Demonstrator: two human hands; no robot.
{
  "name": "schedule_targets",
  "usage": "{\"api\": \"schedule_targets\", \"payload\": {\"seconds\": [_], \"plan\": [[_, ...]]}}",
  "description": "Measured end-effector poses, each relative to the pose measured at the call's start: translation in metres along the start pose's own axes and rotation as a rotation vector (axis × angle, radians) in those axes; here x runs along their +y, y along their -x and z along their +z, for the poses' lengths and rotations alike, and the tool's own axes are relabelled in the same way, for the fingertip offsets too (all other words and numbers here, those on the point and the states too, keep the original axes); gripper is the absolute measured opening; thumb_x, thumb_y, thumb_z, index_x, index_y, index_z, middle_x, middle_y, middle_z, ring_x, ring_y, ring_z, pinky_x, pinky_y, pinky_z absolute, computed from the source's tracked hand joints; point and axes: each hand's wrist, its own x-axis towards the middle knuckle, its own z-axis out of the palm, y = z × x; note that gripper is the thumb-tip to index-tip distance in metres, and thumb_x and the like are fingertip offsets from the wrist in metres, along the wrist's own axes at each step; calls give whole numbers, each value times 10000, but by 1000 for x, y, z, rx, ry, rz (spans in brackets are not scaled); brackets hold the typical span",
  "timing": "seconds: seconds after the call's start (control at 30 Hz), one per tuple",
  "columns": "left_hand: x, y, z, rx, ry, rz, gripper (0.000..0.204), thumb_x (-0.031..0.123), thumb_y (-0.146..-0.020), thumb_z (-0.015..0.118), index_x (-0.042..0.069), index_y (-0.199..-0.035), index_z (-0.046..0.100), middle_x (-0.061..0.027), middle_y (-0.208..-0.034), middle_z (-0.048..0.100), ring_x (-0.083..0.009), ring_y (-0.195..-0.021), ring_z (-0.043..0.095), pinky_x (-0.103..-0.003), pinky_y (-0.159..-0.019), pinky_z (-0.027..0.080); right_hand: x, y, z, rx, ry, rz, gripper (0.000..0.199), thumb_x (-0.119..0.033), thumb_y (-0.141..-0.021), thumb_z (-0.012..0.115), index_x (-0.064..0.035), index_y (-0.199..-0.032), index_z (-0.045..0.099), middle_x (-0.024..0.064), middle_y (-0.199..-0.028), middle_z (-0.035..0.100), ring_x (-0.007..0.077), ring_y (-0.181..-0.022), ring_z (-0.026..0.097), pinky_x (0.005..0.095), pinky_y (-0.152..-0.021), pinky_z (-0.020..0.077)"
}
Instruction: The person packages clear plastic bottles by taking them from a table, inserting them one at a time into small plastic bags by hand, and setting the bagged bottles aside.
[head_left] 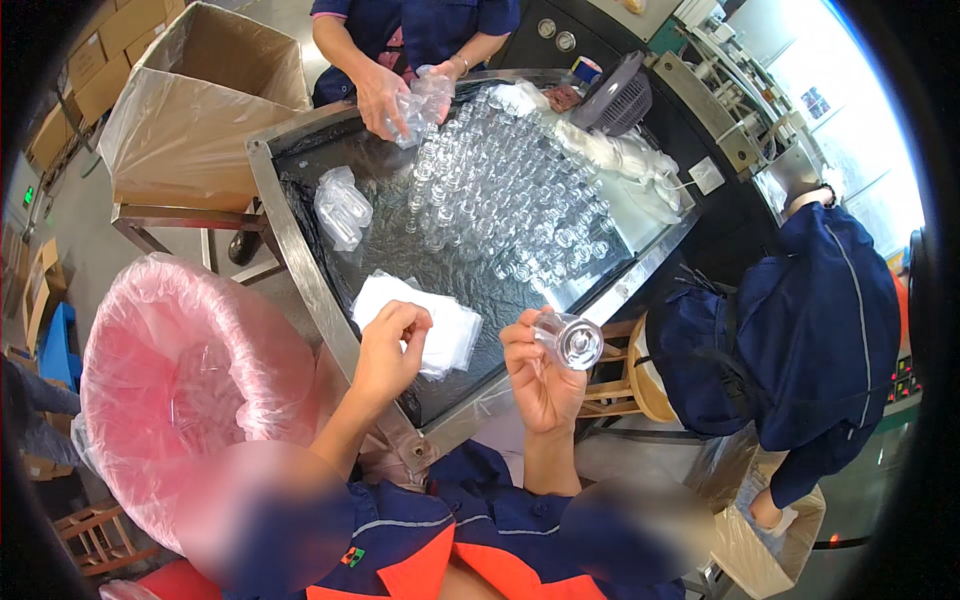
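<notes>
Glass (578, 343), clear and round, sits right of the lower middle of the frame in the right hand (542, 375), whose grip is clamped on its side with its thick round end facing lower right. It should be light to moderate in weight, stiff, smooth enough to slip, and likely to chip if knocked; the side wall near the thick end looks the safest hold, clear of the rim. Left of it, the left hand (388, 348) has thumb and fingertips close together over a stack of white sheets (452, 325); I cannot tell whether they pinch anything. A bin with a pink liner (275, 350) stands at the left.

Farther up, the metal-edged bench (302, 262) bears many clear glasses (510, 190) in the upper middle, with a clear wrapped bundle (343, 208) to their left. At the top, a co-worker's hands (382, 103) hold clear wrapped pieces (426, 98).
</notes>
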Motion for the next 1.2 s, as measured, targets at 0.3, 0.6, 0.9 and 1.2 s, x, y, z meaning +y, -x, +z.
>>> {"api": "schedule_targets", "payload": {"seconds": [0.3, 0.6, 0.9, 1.2], "plan": [[21, 4, 2, 267, 439, -118, 218, -104, -808, 624, -1, -1000, 624, -27, -915, 584, -56, -717, 542, -202, -639, 443, 1, 6, 3, 29, 584, -306, 317, 40, -903, 566, 69, -1215, 517, 160, -1167, 539, 201, -1023, 540, 297, -854, 487], [60, -2, 7, 23, 192, 138, 505, -90, -734, 682, 45, -1215, 609, -141, -1134, 573, -136, -806, 608, -243, -712, 495, 9, 4, -1, -52, 947, -283, 234, 10, -945, 509, 69, -1171, 507, 216, -1281, 528, 238, -1121, 563, 328, -932, 467], [48, -1, 0, -127, 772, -178, 415, -128, -830, 599, -37, -1234, 568, -66, -1202, 521, -68, -825, 564, -198, -682, 464, 9, 12, -11, -53, 1368, -560, 166, -75, -975, 500, 19, -1109, 478, 239, -1259, 554, 288, -1086, 612, 388, -928, 509], [46, -4, -13, -259, 546, 6, 453, -96, -786, 646, 16, -1223, 597, -90, -1145, 565, -88, -842, 576, -222, -725, 475, 12, -12, -6, -475, 2244, -828, 260, 31, -788, 683, 39, -1038, 613, 190, -1160, 564, 358, -999, 584, 420, -820, 500]]}}
